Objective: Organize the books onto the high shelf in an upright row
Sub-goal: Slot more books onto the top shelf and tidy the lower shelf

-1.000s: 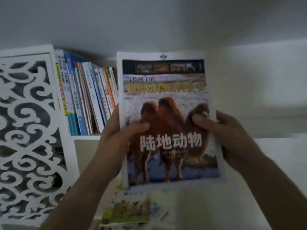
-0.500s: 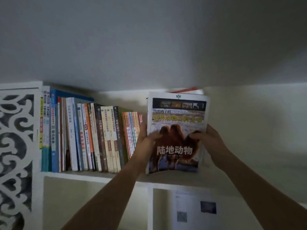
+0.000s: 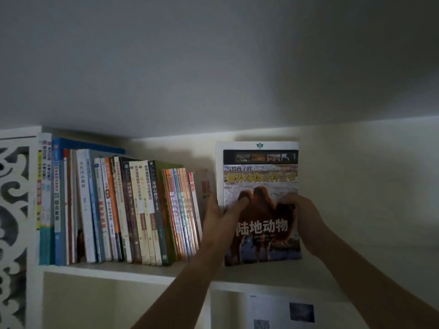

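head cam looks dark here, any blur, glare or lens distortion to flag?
Head view: dim, grey and underexposed, ceiling in shadow; no glare. The camel book has a readable title, while the row of books is softer, its small spine print smeared. Both hands, left hand and right hand, look dark. Shelf board tilts, wide-angle skew.

Camel-cover book (image 3: 261,176) stands upright, cover forward, centre-right on high shelf (image 3: 114,269); row of upright books (image 3: 123,210) at left

The book (image 3: 261,186) we hold between our hands has a glossy paper cover. Left of our left hand (image 3: 217,217), the row (image 3: 118,210) shows smooth printed paper spines. Under both hands, the shelf (image 3: 107,271) looks matt, painted white.
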{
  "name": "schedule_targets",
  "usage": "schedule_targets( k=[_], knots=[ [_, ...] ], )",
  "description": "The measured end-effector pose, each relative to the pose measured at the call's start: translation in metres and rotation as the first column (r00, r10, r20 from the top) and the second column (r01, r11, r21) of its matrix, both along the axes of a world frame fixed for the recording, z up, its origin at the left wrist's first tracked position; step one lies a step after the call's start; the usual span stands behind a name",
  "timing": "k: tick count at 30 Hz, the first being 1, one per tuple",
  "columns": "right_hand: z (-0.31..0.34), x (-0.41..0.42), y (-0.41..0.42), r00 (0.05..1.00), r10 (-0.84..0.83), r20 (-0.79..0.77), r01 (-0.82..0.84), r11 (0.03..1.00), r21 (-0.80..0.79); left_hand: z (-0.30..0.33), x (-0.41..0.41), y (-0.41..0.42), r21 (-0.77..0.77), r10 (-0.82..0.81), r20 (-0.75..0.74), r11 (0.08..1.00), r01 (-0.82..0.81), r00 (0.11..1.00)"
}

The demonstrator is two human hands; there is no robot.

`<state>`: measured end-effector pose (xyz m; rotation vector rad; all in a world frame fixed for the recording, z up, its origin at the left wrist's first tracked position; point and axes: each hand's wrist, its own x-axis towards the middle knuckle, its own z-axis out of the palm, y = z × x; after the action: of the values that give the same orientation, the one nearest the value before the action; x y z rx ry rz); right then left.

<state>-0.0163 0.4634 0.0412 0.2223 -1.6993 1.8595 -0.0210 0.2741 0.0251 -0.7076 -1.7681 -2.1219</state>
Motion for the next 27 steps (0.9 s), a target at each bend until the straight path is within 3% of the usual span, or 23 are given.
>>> schedule_targets(
  k=[6,9,11,13,14,15,17,19,22,27],
  knots=[
    [-0.009,-0.012,0.0,0.992,0.016,0.128,-0.01,0.999,-0.05,-0.029,-0.013,-0.012,-0.252,0.106,-0.224,0.954,-0.163,0.969],
    [-0.004,-0.014,-0.009,0.982,0.049,0.185,-0.041,0.998,-0.045,-0.033,-0.005,-0.012,-0.289,0.271,-0.478,0.85,-0.441,0.836],
    [-0.009,-0.021,-0.019,0.976,-0.087,0.197,0.057,0.986,0.154,-0.036,0.003,-0.01,-0.247,0.375,-0.632,0.732,-0.635,0.678],
    [-0.021,-0.019,-0.03,0.9,-0.434,0.031,0.373,0.807,0.458,-0.038,0.01,-0.009,-0.202,0.424,-0.673,0.683,-0.702,0.606],
    [-0.024,-0.011,-0.038,0.888,-0.455,-0.073,0.431,0.764,0.481,-0.037,0.014,-0.009,-0.174,0.436,-0.657,0.705,-0.687,0.614],
    [-0.026,-0.001,-0.046,0.925,-0.358,-0.124,0.373,0.805,0.461,-0.036,0.016,-0.01,-0.147,0.433,-0.632,0.747,-0.648,0.643],
    [-0.028,0.016,-0.065,0.993,-0.062,-0.095,0.095,0.916,0.39,-0.034,0.014,-0.016,-0.159,0.352,-0.605,0.826,-0.541,0.714],
    [-0.027,0.022,-0.078,0.996,0.054,-0.067,-0.023,0.918,0.396,-0.034,0.008,-0.021,-0.265,0.196,-0.634,0.854,-0.448,0.748],
    [-0.027,0.021,-0.09,0.988,0.098,-0.119,-0.05,0.933,0.355,-0.036,0.001,-0.03,-0.371,0.021,-0.637,0.868,-0.33,0.771],
    [-0.037,0.02,-0.094,0.994,0.018,-0.111,0.034,0.893,0.45,-0.043,-0.007,-0.044,-0.349,-0.058,-0.534,0.924,-0.158,0.843]
  ],
)
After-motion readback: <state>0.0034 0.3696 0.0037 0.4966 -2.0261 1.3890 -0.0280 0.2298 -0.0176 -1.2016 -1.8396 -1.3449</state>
